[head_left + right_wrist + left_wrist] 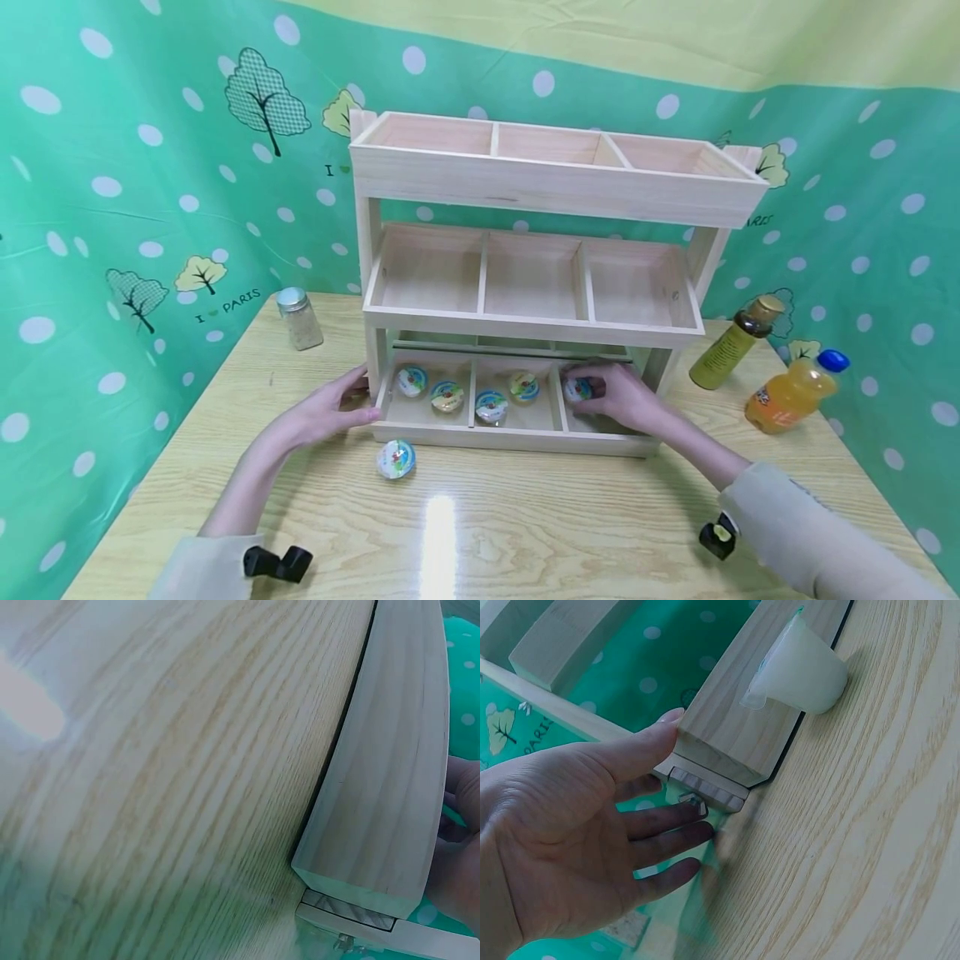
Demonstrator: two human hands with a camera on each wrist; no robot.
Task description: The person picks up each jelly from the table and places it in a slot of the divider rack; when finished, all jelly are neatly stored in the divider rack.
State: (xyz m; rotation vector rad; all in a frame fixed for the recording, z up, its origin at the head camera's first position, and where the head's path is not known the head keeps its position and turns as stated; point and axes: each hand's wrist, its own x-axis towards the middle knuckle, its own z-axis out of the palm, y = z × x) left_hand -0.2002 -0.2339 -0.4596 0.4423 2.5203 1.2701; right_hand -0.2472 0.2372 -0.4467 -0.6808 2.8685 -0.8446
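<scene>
My right hand (626, 396) pinches a small jelly cup (577, 389) in the bottom tier's right compartment of a three-tier wooden rack (525, 327). At the rack's lower left end is my left hand (328, 408), its thumb touching the front corner and its loosely extended fingers beside the end. Two jelly cups (447, 397) lie in the bottom left compartment, two more (491, 406) in the middle one. On the table before the rack, another jelly cup (802, 667) lies tipped over. The rack's front board (382, 750) hides most of my right hand in the right wrist view.
A shaker jar with a metallic lid (300, 318) stands left of the rack. To the right are a dark-necked green bottle (735, 343) and an orange drink bottle with a blue cap (795, 392). A polka-dot curtain (150, 208) hangs behind the wooden table (525, 533).
</scene>
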